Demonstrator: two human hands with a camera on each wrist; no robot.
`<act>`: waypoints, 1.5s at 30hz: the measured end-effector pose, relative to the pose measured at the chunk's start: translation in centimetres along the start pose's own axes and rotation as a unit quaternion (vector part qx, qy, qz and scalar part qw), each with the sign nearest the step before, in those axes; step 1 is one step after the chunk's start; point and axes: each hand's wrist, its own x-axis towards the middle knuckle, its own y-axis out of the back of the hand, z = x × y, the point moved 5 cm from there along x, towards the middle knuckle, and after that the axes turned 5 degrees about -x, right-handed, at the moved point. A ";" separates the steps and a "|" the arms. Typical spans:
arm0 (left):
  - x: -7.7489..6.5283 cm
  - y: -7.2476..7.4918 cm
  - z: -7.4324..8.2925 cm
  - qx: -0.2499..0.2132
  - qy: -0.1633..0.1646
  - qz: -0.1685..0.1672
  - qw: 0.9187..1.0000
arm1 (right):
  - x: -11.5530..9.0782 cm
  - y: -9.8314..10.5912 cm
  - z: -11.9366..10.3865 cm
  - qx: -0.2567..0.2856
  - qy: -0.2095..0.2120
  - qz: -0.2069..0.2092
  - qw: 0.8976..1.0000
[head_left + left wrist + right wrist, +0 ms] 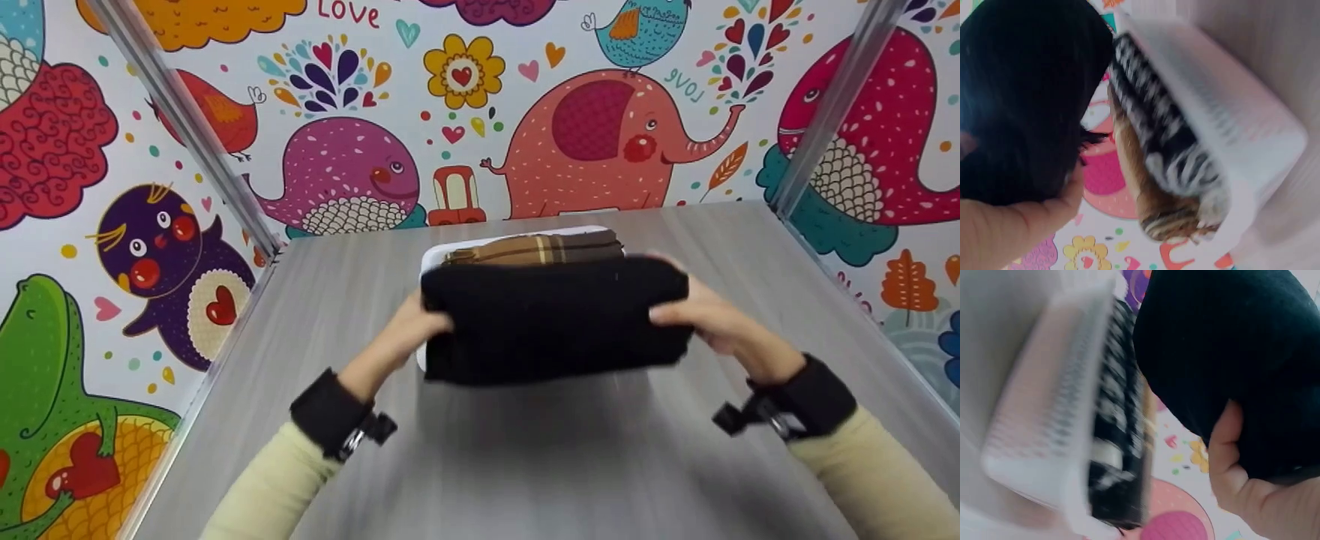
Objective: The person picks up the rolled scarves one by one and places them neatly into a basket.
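Observation:
A thick folded black scarf (555, 322) is held up by its two ends, above the table and in front of a white basket (430, 259). My left hand (412, 328) grips its left end, thumb on the near side. At the right end my right hand (709, 313) holds it the same way. Dark fringe (1092, 138) shows at the scarf's edge in the left wrist view. Inside the basket lie a rolled brown plaid scarf (517, 250) and a black-and-white patterned cloth (1157, 112). The black scarf hides most of the basket in the head view.
The grey table (330, 300) runs back to a wall (465, 135) printed with cartoon animals. Metal posts (202, 142) stand at the back corners. Each wrist wears a black band (330, 412) with a small device on it.

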 end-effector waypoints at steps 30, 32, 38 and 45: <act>5.1 -1.4 2.0 0.261 -0.146 -0.113 0.947 | 6.1 -1.2 -1.1 -0.519 0.198 -0.051 0.830; 5.3 -2.8 2.2 0.365 -0.177 -0.115 0.907 | 6.6 -1.9 -1.0 -0.539 0.143 -0.100 0.824; 5.6 -5.4 -0.3 0.514 -0.121 -0.171 0.832 | 8.4 -2.8 0.3 -0.566 0.074 -0.159 0.805; 5.2 -6.1 -2.0 0.518 -0.114 -0.190 0.827 | 8.5 -3.3 1.9 -0.551 0.097 -0.159 0.813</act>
